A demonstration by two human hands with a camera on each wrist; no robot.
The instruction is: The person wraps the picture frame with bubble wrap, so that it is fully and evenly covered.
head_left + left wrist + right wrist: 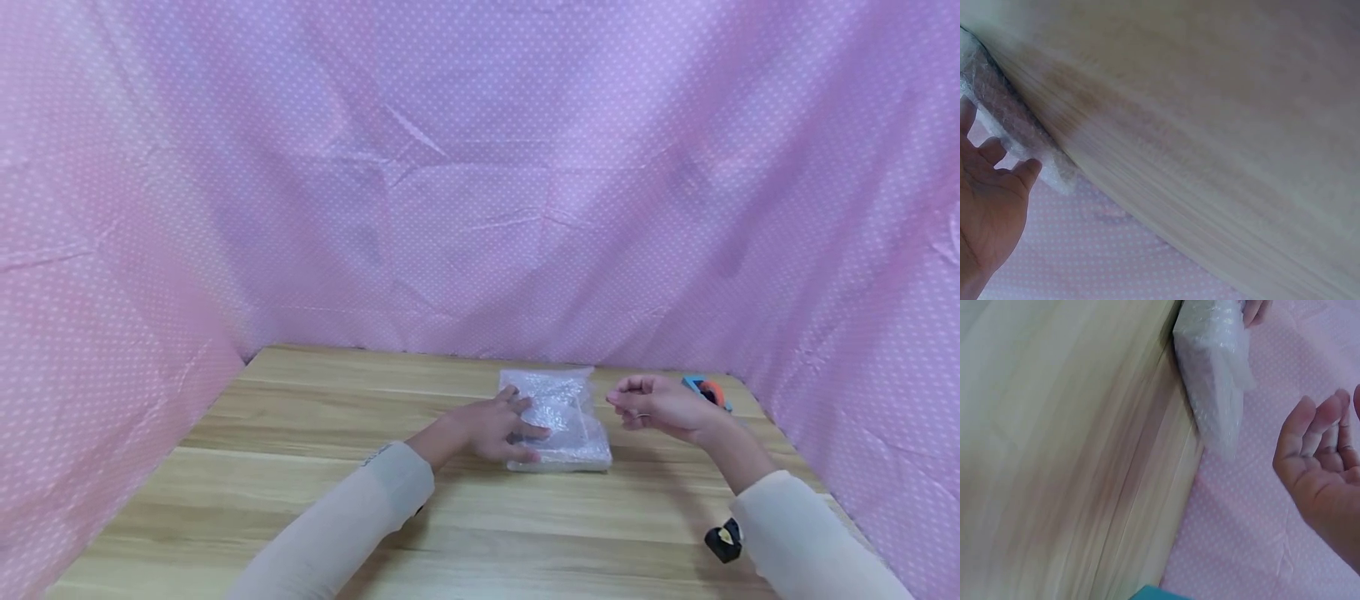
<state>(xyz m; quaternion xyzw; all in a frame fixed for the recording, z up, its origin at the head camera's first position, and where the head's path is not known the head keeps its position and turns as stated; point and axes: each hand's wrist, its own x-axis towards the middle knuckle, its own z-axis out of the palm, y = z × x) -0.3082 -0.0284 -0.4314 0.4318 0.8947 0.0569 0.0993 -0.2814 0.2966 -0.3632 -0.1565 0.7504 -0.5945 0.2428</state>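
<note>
A bubble-wrapped package [558, 417], flat and roughly rectangular, lies on the wooden table. My left hand [498, 427] rests on its left side with fingers spread. In the left wrist view, the left hand [991, 194] is beside the crinkled clear wrap [1016, 119]. Just right of the package, my right hand [656, 407] hovers with loosely bent fingers. The right wrist view shows the right hand [1325, 462] apart from the package [1213, 369], nothing visible in its fingers; the thumb is mostly out of frame.
A blue tape dispenser [692, 383] with an orange roll [711, 392] stands behind the right hand, near the table's far right corner. Pink dotted cloth [480, 208] hangs around the wooden table [315, 450] at the back and sides.
</note>
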